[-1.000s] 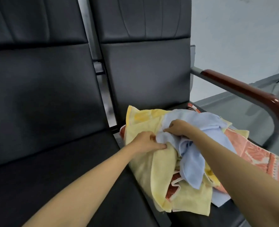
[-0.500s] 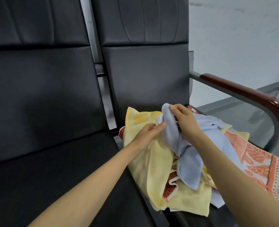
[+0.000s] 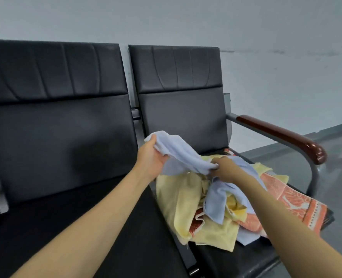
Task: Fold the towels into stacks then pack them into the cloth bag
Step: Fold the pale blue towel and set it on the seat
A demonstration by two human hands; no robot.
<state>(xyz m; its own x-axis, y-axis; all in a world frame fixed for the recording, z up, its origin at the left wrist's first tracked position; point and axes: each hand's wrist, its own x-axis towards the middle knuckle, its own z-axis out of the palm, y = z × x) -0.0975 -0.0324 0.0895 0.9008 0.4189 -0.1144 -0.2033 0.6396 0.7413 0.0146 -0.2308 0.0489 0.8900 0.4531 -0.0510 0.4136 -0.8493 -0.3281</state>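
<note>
A loose heap of towels lies on the right black seat (image 3: 222, 257): yellow towels (image 3: 178, 199), an orange patterned towel (image 3: 298, 203) and light blue ones. My left hand (image 3: 151, 155) grips one end of a light blue towel (image 3: 178, 151) and holds it raised above the heap. My right hand (image 3: 223, 169) pinches the same towel further along, just over the pile. The towel stretches between both hands. No cloth bag is in view.
The left black seat (image 3: 70, 227) lies beside the pile with nothing on it. A metal armrest with a dark red wooden top (image 3: 280, 135) borders the right seat. Behind the seat backs is a pale wall; grey floor lies to the right.
My left hand has taken hold of the blue towel and lifted its end up and left. My right hand slid down along it toward the pile. The view tilted up.
</note>
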